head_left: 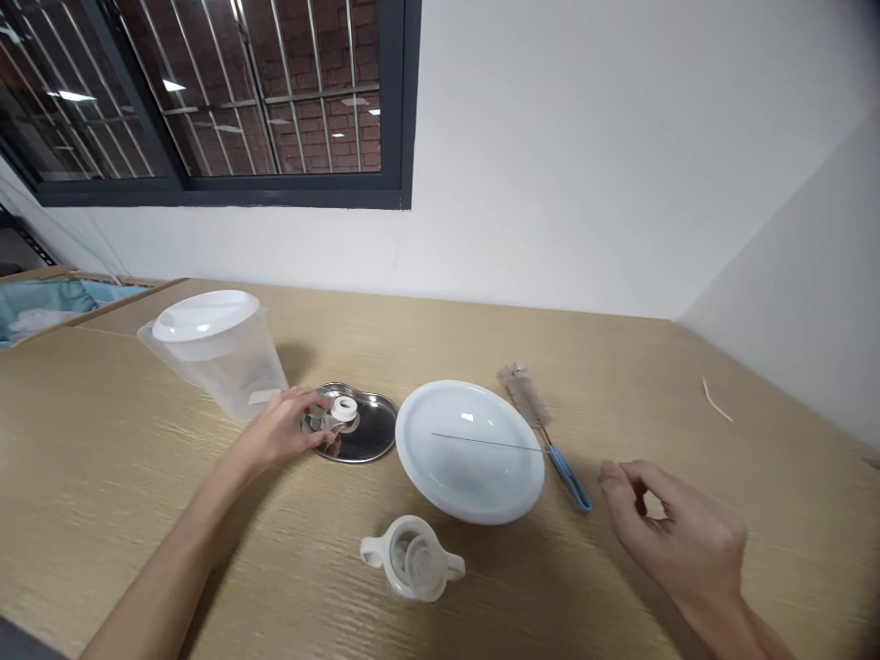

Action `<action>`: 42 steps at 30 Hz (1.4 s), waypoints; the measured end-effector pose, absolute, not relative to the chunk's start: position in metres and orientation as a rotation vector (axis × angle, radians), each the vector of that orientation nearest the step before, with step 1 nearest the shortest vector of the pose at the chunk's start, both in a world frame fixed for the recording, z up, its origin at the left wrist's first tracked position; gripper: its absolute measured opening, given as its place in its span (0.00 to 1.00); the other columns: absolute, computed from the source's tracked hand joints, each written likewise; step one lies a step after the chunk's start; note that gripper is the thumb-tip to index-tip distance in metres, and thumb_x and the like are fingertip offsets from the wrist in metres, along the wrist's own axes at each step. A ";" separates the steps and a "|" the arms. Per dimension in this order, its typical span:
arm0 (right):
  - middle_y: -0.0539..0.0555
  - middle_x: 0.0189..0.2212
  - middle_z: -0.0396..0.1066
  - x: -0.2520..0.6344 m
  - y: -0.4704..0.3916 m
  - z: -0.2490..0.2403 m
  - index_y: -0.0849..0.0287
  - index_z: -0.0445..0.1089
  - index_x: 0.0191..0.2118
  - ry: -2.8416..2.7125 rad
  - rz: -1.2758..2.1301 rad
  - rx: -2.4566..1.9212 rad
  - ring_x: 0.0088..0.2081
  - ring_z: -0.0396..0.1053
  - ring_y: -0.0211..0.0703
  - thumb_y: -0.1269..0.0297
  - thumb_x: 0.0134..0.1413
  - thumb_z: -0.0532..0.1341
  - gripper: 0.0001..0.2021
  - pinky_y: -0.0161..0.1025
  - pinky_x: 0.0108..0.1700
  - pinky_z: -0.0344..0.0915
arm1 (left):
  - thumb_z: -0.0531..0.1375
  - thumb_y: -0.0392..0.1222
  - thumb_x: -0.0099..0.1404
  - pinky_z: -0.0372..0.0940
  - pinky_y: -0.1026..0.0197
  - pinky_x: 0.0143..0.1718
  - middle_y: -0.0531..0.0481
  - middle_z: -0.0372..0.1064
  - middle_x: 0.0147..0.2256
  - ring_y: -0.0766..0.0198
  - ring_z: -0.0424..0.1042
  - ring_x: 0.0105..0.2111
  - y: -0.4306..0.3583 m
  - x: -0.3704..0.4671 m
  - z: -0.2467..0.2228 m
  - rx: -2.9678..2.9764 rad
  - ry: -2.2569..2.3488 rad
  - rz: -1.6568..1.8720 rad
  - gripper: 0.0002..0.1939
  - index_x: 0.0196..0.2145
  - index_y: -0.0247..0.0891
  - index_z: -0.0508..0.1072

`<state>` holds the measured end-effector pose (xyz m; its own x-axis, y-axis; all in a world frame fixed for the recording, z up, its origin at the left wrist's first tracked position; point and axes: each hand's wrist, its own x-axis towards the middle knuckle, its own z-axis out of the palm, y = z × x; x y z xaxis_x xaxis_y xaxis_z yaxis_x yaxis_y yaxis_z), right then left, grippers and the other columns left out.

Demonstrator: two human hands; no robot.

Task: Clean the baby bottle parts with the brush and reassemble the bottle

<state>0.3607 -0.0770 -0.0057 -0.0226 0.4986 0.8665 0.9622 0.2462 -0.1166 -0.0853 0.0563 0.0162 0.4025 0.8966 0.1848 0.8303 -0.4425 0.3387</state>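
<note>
My left hand (292, 426) reaches over a shiny kidney-shaped metal tray (375, 440), thumb and forefinger apart around small clear parts. A white ring-shaped piece (344, 409) sits in the tray by the fingertips. On the right, my right hand (677, 527) is closed in a pinch. A thin dark wire (485, 443) stretches over the white oval bowl (471, 495) toward those fingertips; its end at the fingers is hard to see. Between bowl and right hand lies a bottle brush (569, 478) with a blue handle. Nearest me stands a small translucent two-handled cup (412, 559).
A translucent lidded pitcher (226, 362) stands left of the tray. A short pale strip (716, 401) lies at the far right of the wooden table (605, 367). Behind are a wall and a barred window; a blue-lined bin (61, 302) is at far left.
</note>
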 end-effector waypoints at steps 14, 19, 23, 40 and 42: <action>0.46 0.17 0.66 0.360 -0.079 -0.009 0.58 0.68 0.24 -1.621 -0.651 -1.409 0.17 0.58 0.31 0.65 0.63 0.60 0.15 0.34 0.23 0.56 | 0.63 0.49 0.58 0.62 0.61 0.31 0.48 0.78 0.34 0.58 0.74 0.31 0.049 -0.079 0.022 2.364 1.621 0.474 0.13 0.38 0.42 0.81; 0.46 0.16 0.63 0.362 -0.078 -0.010 0.58 0.68 0.24 -1.641 -0.640 -1.402 0.16 0.58 0.31 0.65 0.63 0.60 0.15 0.34 0.22 0.56 | 0.63 0.51 0.57 0.61 0.62 0.29 0.49 0.79 0.31 0.59 0.74 0.28 0.049 -0.079 0.024 2.331 1.651 0.504 0.13 0.36 0.42 0.81; 0.45 0.16 0.63 0.362 -0.078 -0.009 0.58 0.68 0.24 -1.656 -0.662 -1.384 0.16 0.57 0.31 0.66 0.63 0.61 0.14 0.34 0.22 0.56 | 0.62 0.54 0.60 0.65 0.62 0.32 0.49 0.80 0.34 0.59 0.76 0.32 0.051 -0.079 0.022 2.318 1.663 0.565 0.17 0.40 0.41 0.80; 0.44 0.15 0.61 0.352 -0.081 -0.002 0.58 0.66 0.23 -1.642 -0.651 -1.363 0.16 0.57 0.31 0.67 0.63 0.60 0.15 0.34 0.22 0.56 | 0.60 0.48 0.64 0.63 0.50 0.56 0.42 0.74 0.54 0.50 0.71 0.53 0.055 -0.064 0.004 2.507 1.624 0.702 0.18 0.48 0.39 0.77; 0.44 0.15 0.61 0.351 -0.081 0.000 0.58 0.66 0.23 -1.639 -0.645 -1.373 0.16 0.57 0.31 0.67 0.63 0.60 0.15 0.34 0.22 0.56 | 0.60 0.46 0.64 0.62 0.48 0.57 0.43 0.76 0.53 0.50 0.72 0.52 0.056 -0.063 0.005 2.535 1.592 0.672 0.17 0.49 0.40 0.77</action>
<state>0.3506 -0.0813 -0.0001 -0.0043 0.5011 0.8654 0.9565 0.2546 -0.1426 -0.0625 0.0557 0.0054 0.3661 0.8726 0.3233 0.8403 -0.4593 0.2882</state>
